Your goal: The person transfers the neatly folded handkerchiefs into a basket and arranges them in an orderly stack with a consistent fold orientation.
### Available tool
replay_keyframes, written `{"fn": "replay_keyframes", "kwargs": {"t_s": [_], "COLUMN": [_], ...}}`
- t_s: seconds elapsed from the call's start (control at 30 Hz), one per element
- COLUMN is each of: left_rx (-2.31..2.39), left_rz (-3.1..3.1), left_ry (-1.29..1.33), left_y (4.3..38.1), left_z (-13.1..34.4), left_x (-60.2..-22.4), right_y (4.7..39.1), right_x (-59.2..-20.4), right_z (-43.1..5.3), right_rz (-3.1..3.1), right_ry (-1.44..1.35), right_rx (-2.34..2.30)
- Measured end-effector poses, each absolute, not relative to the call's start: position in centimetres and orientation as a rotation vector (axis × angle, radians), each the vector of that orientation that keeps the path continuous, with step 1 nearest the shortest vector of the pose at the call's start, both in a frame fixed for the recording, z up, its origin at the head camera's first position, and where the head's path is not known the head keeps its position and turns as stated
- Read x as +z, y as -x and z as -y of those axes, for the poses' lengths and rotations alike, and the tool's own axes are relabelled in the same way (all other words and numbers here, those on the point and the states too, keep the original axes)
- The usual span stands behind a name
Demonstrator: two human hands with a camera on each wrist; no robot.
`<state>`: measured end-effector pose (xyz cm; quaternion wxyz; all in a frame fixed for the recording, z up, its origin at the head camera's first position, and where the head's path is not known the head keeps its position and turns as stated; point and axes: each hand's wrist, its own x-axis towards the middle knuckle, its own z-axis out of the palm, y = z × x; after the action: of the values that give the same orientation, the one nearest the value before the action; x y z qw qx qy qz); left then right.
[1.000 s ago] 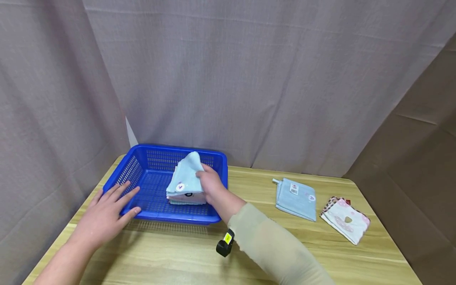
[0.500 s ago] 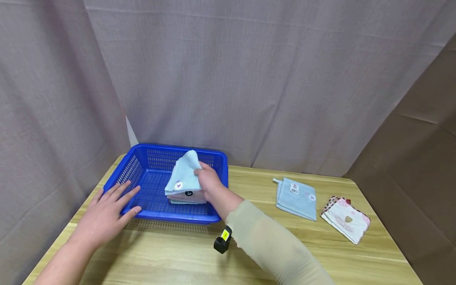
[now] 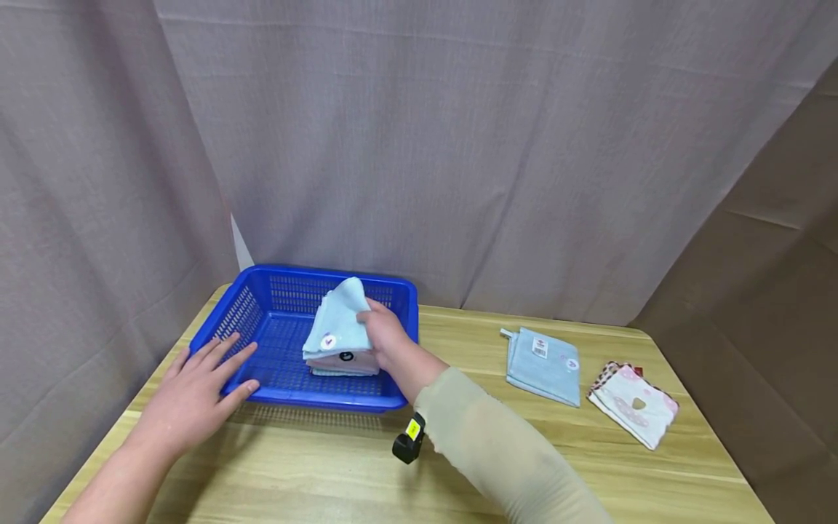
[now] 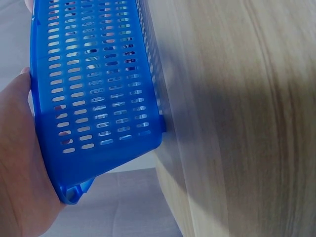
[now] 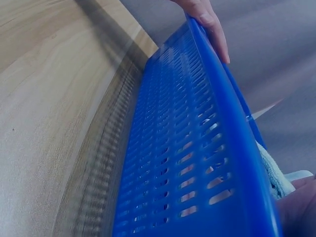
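Inside the blue plastic basket, toward its right end, the right hand pinches the right edge of a folded light-blue towel. That towel lies on top of a stack of folded towels, the upper one pinkish with a black round mark. One corner of the light-blue towel stands up. Over the basket's front left corner the left hand rests with fingers spread. In the left wrist view the left hand lies along the basket's rim. The basket wall hides most of the right hand in the right wrist view.
Right of the basket on the wooden table lies another folded light-blue towel with a label. Farther right is a white and pink patterned towel with a brown spotted edge. A grey curtain hangs behind the table.
The right hand and the light-blue towel have shifted slightly left over the stack between one second and half a second ago. Since then they have barely moved. The left hand has kept its place.
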<state>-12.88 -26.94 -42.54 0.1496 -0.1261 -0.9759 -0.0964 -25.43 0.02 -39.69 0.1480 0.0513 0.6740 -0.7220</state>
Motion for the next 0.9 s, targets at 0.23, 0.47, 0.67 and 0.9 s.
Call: {"fn": "replay_keyframes", "kwargs": {"t_s": [0.23,0.47,0.67,0.9], "left_rx": [-0.28,-0.275,-0.272,-0.263], "left_rz": [2.805,2.802,2.801,2.804], "left_ry": [0.362,0.365,0.367,0.361], "left_y": [12.86,12.67,12.71,12.75], "left_z": [26.91,27.08,27.11,26.96], "left_x": [-42.51,-42.45,-42.47,-42.5], "right_y": [25.72,25.84,25.98,25.83], "right_x": [-40.12,-40.41,-40.62,-40.62], "right_z": [-0.19,0.05,0.11,0.12], "right_rz": [-1.914,-1.914,-1.915,-1.95], "right_ry": [-0.153,-0.135,-0.13,-0.132], "right_rx": [-2.088,-2.08,-2.065,-2.02]}}
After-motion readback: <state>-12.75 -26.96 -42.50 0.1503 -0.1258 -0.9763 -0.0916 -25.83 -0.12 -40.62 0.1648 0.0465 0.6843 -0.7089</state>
